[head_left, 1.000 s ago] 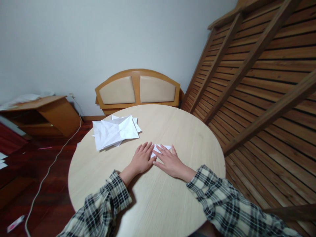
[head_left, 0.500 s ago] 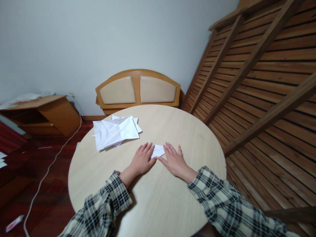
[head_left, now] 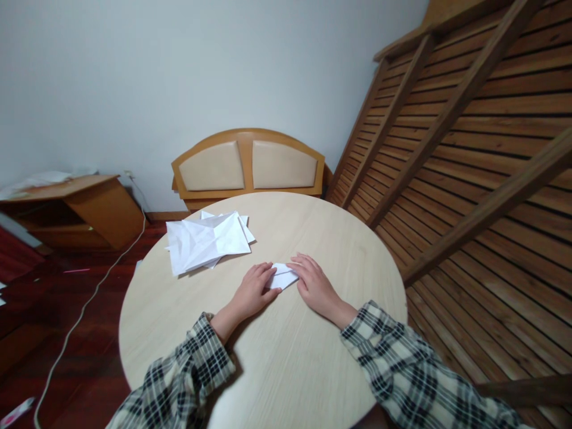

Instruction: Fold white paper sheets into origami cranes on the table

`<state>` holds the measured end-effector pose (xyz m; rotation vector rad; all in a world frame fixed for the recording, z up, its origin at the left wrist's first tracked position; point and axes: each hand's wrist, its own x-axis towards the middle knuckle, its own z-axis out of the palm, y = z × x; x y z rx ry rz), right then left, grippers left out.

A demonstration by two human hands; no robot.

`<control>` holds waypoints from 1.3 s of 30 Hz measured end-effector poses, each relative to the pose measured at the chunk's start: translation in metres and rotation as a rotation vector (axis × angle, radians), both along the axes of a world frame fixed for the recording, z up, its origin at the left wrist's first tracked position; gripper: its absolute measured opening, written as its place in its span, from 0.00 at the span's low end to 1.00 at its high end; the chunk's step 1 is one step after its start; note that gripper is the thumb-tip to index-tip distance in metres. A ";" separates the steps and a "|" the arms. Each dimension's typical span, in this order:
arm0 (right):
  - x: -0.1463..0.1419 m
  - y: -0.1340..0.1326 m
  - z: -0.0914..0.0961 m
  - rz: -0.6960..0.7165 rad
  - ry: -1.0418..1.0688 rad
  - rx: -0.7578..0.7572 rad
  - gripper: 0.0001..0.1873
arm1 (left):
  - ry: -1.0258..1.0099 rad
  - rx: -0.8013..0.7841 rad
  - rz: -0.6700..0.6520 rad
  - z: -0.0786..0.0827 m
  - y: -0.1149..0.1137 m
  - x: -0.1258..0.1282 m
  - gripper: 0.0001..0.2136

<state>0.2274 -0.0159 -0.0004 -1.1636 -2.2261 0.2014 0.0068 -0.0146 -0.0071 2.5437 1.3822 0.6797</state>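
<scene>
A small folded white paper point(head_left: 282, 276) lies on the round light-wood table point(head_left: 268, 357), near its middle. My left hand point(head_left: 252, 291) rests on the paper's left part, fingers curled down onto it. My right hand point(head_left: 314, 284) presses on the paper's right side, fingers bent over its far edge. Most of the paper is hidden under the two hands. Both arms wear plaid sleeves.
A loose pile of folded white paper sheets point(head_left: 206, 241) lies at the table's far left. A wooden chair back point(head_left: 248, 163) stands behind the table. Slatted wooden panels point(head_left: 469, 149) lean on the right. A low cabinet point(head_left: 75, 205) and a white cable point(head_left: 89, 304) are on the floor at left.
My right hand has moved back left onto the paper and its fingers have curled. My left hand's fingers have bent too. The paper now looks narrower between the hands.
</scene>
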 end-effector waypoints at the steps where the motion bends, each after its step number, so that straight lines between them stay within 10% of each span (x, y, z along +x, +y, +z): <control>1: 0.000 -0.001 0.000 0.039 0.011 -0.007 0.29 | -0.017 -0.002 -0.007 0.000 0.000 0.000 0.22; 39: -0.001 0.003 0.000 0.051 0.062 -0.131 0.06 | -0.217 -0.111 -0.028 0.014 -0.004 -0.007 0.05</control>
